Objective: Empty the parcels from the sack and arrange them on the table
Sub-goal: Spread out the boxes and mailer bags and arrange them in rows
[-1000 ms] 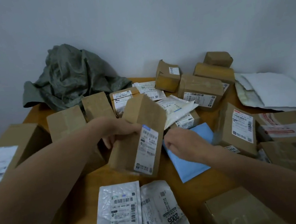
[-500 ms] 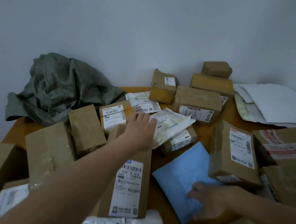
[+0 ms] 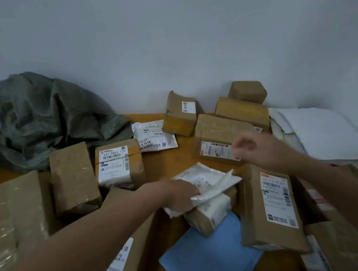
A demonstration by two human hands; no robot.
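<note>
Pinching the crinkly white plastic mailer (image 3: 213,183) in my left hand (image 3: 178,197), I hold it just above a small taped cardboard box (image 3: 209,218). My right hand (image 3: 259,149) hovers over a flat brown carton (image 3: 217,136) (too blurred to tell if its fingers grip anything). The crumpled grey-green woven sack (image 3: 39,123) slumps back-left on the wooden table (image 3: 172,159).

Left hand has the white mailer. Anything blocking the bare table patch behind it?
Nothing visible does. The left hand grips the white mailer, and the bare table patch lies beyond it, between the labelled box and the long box. The right hand hovers over the long box, off that path.
</note>
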